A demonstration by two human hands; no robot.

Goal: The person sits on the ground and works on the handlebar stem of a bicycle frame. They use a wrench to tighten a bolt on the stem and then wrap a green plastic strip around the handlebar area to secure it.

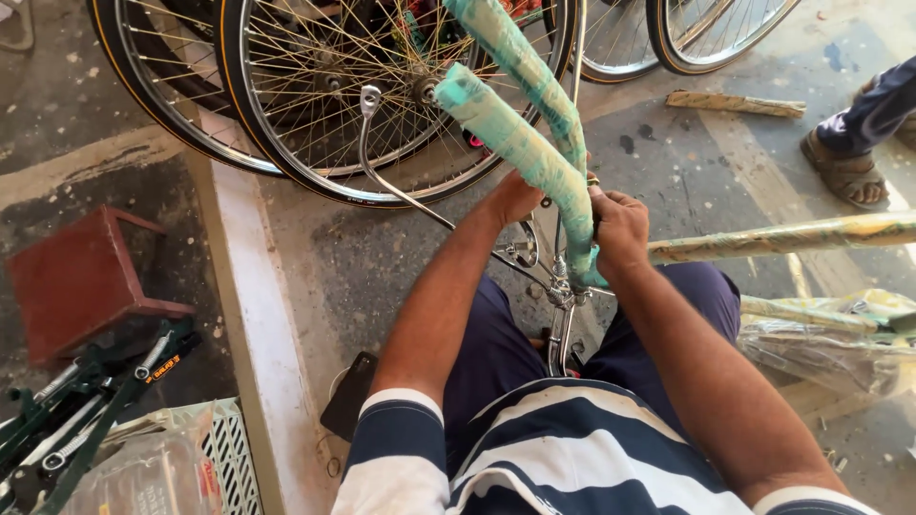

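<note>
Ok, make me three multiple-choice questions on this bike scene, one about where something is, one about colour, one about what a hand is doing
1. Where is the small dark-red metal stool?
A. left of the person
B. on their lap
C. hung on a wheel

2. What colour is the wrapping on the two bicycle frame tubes?
A. red
B. teal green
C. black

3. What is the right hand doing?
A. hanging free
B. holding a phone
C. gripping the wrapped tube

Answers: 1 A, it stands on the floor at the left edge. 2 B, the wrap is plainly green. 3 C, its fingers close round the tube's lower end, while the left hand sits behind it.
</note>
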